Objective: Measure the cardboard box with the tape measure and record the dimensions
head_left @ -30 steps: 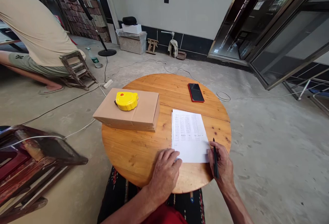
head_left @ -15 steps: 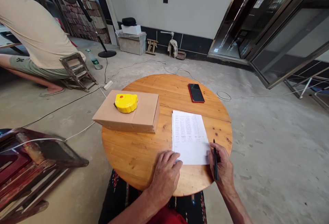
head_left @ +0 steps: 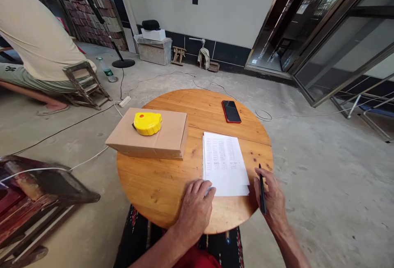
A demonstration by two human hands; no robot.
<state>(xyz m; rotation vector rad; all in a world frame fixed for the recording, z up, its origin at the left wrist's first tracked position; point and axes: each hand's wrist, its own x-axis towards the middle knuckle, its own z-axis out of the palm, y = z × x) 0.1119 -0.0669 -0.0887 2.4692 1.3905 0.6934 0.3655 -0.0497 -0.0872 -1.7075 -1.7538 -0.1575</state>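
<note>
White sheets of paper [head_left: 226, 177] with rows of handwriting lie on the round wooden table [head_left: 166, 186], slightly fanned at the lower right corner. My left hand [head_left: 197, 202] rests palm down at their lower left corner, fingers laid out flat and fingertips touching the paper's edge. At the right edge of the table, my right hand [head_left: 272, 196] grips a black pen [head_left: 262, 192], tip pointing up and away. It is apart from the sheets, just to their right.
A cardboard box [head_left: 160, 136] stands on the table's left side, with a yellow tape measure [head_left: 147, 124] on top. Farther back lies a red-edged phone [head_left: 231, 111]. A wooden chair [head_left: 40, 194] is at lower left; a seated person [head_left: 37, 42] is beyond.
My right hand with the pen has moved a little right, away from the paper's edge. My left hand stays on the corner. The whole view has shifted slightly.
</note>
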